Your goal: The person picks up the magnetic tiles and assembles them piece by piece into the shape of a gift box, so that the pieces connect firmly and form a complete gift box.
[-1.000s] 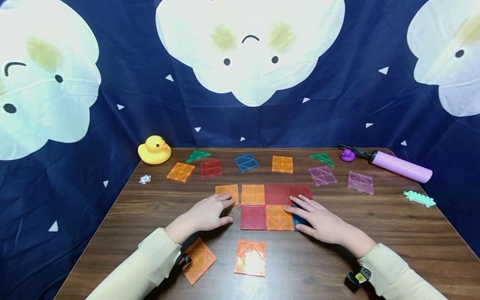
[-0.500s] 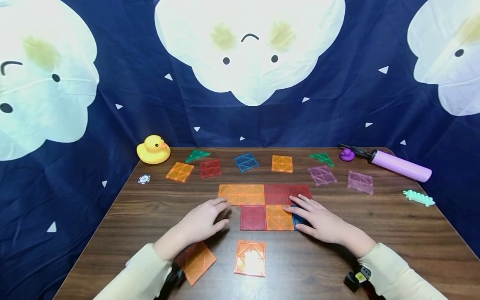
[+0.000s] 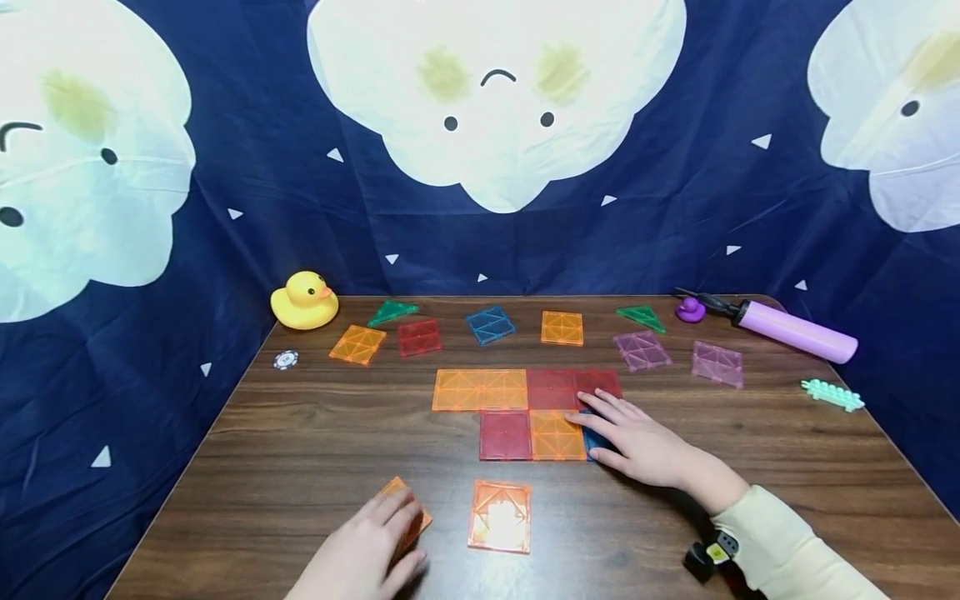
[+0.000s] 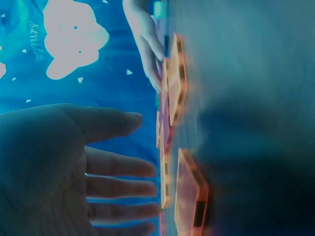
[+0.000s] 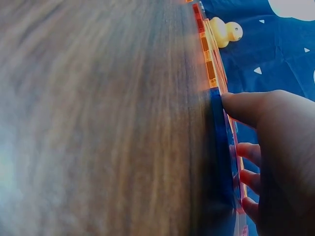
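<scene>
Watching remotely, I see the left hand (image 3: 363, 546), fingers extended, over a loose translucent orange square plastic tile (image 3: 393, 486). The right hand (image 3: 647, 447), fingers relaxed, touches a mosaic of seven joined red, orange and blue tiles (image 3: 507, 435). A second orange tile (image 3: 486, 496) between the hands and scattered tiles (image 3: 562, 328) beyond lie unjoined. Navy backdrop lettering (image 4: 33, 40) is illegible.

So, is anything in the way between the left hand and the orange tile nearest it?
Nothing visible stands between the left hand and that orange tile; the glare-lit tile lies off to its right, not between them.
</scene>
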Demonstrator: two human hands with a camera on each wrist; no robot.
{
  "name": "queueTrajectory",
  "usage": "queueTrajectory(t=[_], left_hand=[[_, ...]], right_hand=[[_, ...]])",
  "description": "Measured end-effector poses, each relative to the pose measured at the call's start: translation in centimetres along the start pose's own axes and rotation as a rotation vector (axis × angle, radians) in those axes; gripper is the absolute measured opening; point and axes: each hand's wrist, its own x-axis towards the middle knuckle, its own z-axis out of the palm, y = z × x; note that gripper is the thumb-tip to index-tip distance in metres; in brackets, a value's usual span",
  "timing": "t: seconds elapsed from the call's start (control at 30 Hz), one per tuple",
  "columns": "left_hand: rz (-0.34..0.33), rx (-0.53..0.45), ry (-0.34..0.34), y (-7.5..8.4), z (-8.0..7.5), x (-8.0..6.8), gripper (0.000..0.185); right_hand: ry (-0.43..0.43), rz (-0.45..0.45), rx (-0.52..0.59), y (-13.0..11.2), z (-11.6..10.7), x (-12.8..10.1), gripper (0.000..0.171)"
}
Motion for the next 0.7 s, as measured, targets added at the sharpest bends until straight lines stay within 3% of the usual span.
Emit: queueTrajectory(t=[0.1,0.2,0.4,0.43,0.63,0.7], left_hand=[[-0.041,-0.039,-0.09,0.0,1.0,-0.9,0.064],[-0.021,-0.047,-0.124,-0.3,1.9,-1.2,0.072],[0.1,-0.026,-0.077,-1.3,1.7,-0.5,0.07],[0.13,-0.018,-0.046,-2.2,2.4,-0.1,0.069],[0.191,-0.032,0.015,-2.5,1.4,1.6,0.061],[0.198,-0.042,0.01,-1.8,0.3,2.3,0.064]], right_hand=[[0.007,-0.005,0.007,-0.2,-0.2,0.0,0.052],[0.001,-0.001,0.021,-0.5,-0.3,0.1,0.051],[-0.003,0.008,0.025,-0.5,-0.1,0.1,0.051],[-0.002,0.009,0.026,-0.4,0.0,0.0,0.051],[-0.001,0.002,0.036,-0.1,0.1,0.0,0.051],[-0.004,0.001,0.035,0.0,0.1,0.1,0.051]])
